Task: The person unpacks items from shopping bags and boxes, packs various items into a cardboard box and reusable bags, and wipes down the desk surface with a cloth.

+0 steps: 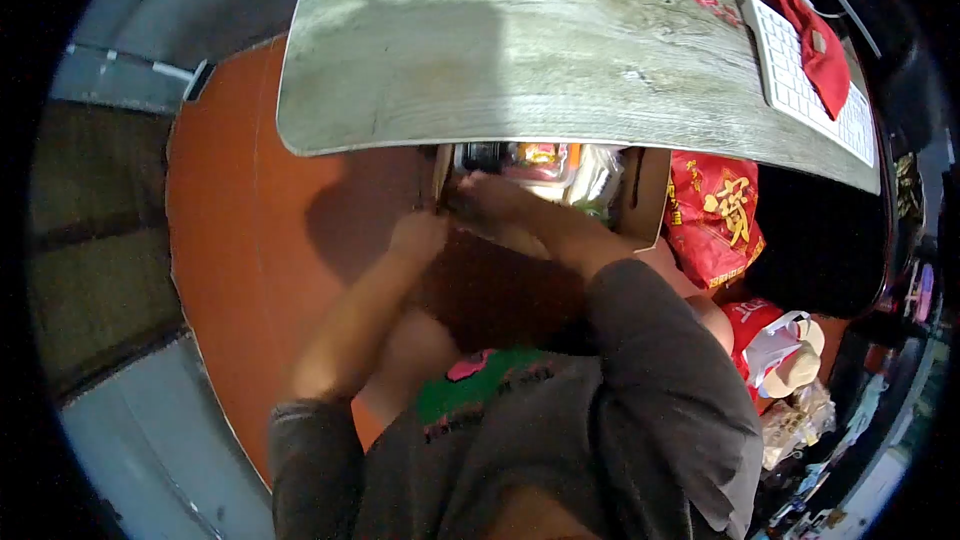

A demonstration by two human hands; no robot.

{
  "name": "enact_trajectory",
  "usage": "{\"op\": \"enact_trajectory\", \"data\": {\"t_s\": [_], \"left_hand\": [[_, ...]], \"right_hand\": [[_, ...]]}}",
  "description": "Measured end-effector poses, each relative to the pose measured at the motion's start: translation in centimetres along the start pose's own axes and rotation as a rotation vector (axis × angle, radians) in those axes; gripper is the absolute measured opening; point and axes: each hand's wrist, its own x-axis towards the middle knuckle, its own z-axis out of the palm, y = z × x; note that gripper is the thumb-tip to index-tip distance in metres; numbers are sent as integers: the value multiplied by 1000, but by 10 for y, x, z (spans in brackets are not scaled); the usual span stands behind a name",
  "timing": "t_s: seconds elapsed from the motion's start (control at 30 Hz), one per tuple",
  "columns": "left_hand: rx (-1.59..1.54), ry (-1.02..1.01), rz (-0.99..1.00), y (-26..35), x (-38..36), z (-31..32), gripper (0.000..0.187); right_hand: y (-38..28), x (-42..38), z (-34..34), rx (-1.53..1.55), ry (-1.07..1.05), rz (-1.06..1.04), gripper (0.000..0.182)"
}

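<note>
A cardboard box [648,202] sits low under the near edge of the table, partly hidden by the tabletop. Inside it lie a clear plastic container [548,172] with red and orange contents, a black item [480,156] and a clear plastic bag [598,180]. My right hand [490,196] reaches in at the box's left part, beside the black item. Just outside the left wall, by the near left corner, is my left hand [420,236]. Motion smears the fingers of both hands, and I cannot tell what they hold.
Above the box spreads a wood-grain tabletop [400,70], bearing a white keyboard [800,75] and a red cloth item [822,55]. Right of the box stands a red bag with gold characters [722,215]. Another red and white bag [765,345] is nearer me, on the reddish floor [235,260].
</note>
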Motion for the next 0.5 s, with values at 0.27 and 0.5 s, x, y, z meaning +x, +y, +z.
{"op": "enact_trajectory", "data": {"t_s": [0.27,0.5], "left_hand": [[103,29,37,6,-7,-14,29],[32,341,316,-39,26,48,47]], "right_hand": [[42,42,71,-675,124,-237,34],[-33,-121,-163,7,-228,399,47]]}}
